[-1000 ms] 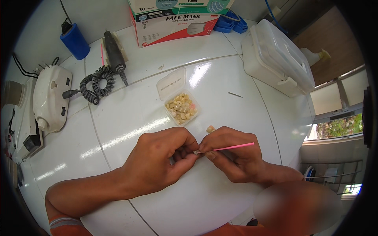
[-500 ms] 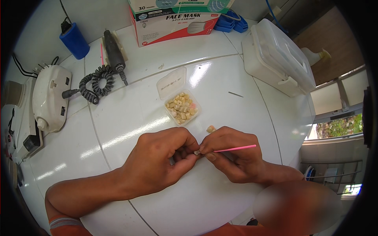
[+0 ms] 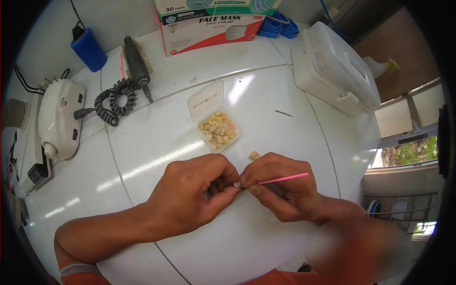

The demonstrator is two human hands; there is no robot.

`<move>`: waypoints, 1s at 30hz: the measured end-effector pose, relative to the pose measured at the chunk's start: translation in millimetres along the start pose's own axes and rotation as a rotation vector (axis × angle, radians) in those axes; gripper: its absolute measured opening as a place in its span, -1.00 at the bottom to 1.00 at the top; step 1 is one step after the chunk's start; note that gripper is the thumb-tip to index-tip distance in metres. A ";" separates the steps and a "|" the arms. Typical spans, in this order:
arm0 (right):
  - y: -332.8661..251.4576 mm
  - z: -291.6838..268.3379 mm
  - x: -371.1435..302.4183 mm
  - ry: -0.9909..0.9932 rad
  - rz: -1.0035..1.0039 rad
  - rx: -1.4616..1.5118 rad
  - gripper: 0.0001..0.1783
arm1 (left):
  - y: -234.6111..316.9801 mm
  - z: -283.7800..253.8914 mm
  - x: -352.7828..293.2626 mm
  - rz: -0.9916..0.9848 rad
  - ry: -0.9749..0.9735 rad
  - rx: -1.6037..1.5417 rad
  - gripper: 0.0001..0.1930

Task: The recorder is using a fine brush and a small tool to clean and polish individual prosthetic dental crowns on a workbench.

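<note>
Over the middle of the table, my left hand pinches a small whitish tooth-like piece between thumb and fingers. My right hand is closed around a thin pink applicator stick. The stick's working end meets the piece where both sets of fingertips come together, and the fingers partly hide that contact. Just beyond my right hand lies a small cream and pinkish piece. Farther out, a clear plastic box full of cream tooth-shaped pieces sits with its lid swung back.
A black handpiece with a coiled cord rests at the back left, near a white control unit and a blue cylinder. Mask boxes stand at the back. A thin metal bit lies before a lidded white container.
</note>
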State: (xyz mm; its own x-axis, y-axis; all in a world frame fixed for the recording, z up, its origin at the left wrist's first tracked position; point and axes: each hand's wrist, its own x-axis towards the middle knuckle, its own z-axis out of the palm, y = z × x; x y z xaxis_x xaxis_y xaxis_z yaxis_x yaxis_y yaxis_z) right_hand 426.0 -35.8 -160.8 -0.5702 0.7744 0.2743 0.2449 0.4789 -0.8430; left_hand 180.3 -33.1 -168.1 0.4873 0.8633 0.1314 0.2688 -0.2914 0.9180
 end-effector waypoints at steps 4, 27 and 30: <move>3.1 2.5 -2.2 0.040 0.003 0.031 -0.76 | 0.7 0.1 -0.1 -0.003 -0.001 0.001 -0.83; -3.7 2.9 -0.6 0.050 -0.029 -0.083 -0.76 | 3.2 0.3 1.0 -0.067 0.019 -0.016 -0.82; -2.7 4.2 0.9 0.050 -0.052 -0.105 -0.74 | 1.9 0.9 0.7 -0.057 0.030 -0.007 -0.82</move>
State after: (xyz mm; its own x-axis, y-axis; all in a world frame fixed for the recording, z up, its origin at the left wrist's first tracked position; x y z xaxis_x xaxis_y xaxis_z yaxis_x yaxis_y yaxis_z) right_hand 421.5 -38.2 -160.2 -0.5455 0.7655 0.3414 0.2983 0.5580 -0.7744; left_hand 181.9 -33.5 -166.6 0.4460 0.8905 0.0900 0.2898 -0.2388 0.9268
